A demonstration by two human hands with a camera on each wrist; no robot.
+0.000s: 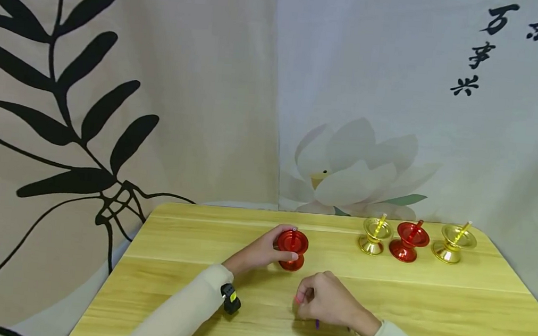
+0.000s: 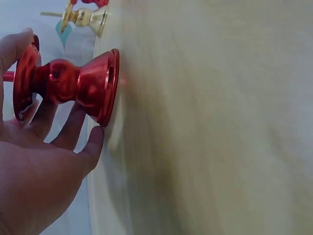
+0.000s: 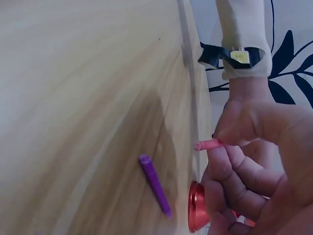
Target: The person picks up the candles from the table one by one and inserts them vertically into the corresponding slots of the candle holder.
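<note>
My left hand [image 1: 269, 249] grips a shiny red candle holder [image 1: 291, 265] near the table's middle, thumb and fingers around its dish and stem. The holder is upright, with a thin red stick rising from its dish. In the left wrist view, fingers lie along the underside of the holder [image 2: 63, 81], its flared base close to the tabletop. To the right and nearer, my right hand [image 1: 327, 300] pinches a small pink stick [image 3: 210, 144] between thumb and index finger. A purple tapered stick [image 3: 154, 185] lies on the wood below that hand, mostly hidden in the head view.
Along the back right of the wooden table [image 1: 186, 241] stand a gold candle holder [image 1: 371, 246], a red one [image 1: 403, 251] and another gold one [image 1: 446, 252], each with a thin stick in its dish. A printed curtain [image 1: 218, 89] hangs behind the table.
</note>
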